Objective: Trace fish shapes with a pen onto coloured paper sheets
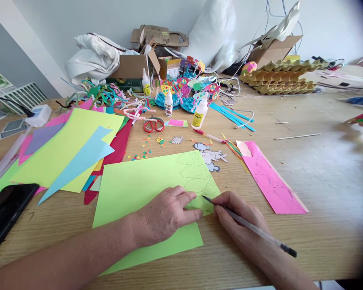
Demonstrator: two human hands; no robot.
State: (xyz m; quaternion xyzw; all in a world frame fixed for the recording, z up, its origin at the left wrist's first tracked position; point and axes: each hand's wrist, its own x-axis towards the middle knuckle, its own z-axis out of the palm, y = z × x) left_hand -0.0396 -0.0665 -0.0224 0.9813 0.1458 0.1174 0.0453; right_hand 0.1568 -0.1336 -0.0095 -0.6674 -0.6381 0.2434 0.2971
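A bright green sheet of paper (133, 181) lies at a slant on the wooden table, with several pencil-thin fish outlines (192, 171) along its right side. My left hand (169, 213) rests on the sheet, fingers spread and pressing it down beside the lowest outlines. Whether a cut-out lies beneath those fingers is hard to see. Gripped in my right hand (242, 213) is a pen (254, 229) with a clear barrel and black end; its tip meets the paper by my left fingertips. Paper fish (213, 157) lie just beyond the sheet's top right corner.
Coloured papers (69, 149) and a black phone (9, 209) are on the left. Red-handled scissors (153, 125), glue bottles (200, 112) and confetti bits (142, 155) sit beyond the sheet. A pink strip with fish drawings (272, 181) lies right. Egg trays (278, 78) and boxes (130, 66) stand behind.
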